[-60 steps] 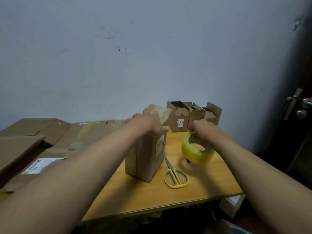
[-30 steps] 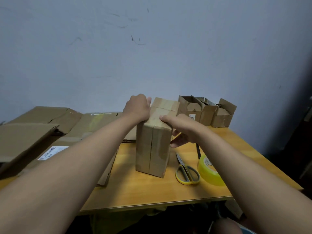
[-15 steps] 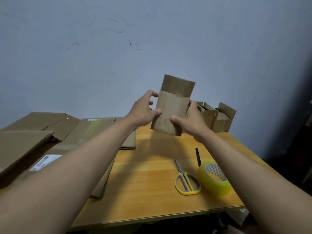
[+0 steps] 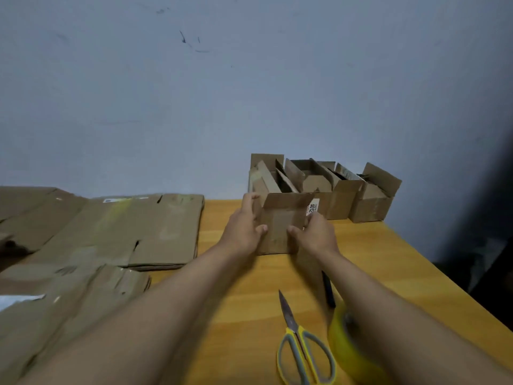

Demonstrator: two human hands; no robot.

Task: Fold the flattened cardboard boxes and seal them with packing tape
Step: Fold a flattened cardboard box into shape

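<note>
My left hand and right hand grip the box from either side, thumbs pressed on its near face, fingers curled round its edges. The box sits on the table, its top flaps open, touching the row of open boxes behind it by the wall. Nearer me than the box lie the scissors, and just right of them the tape, partly hidden by my right forearm. A pen lies between tape and box. Left of the box lie the flat boxes.
</note>
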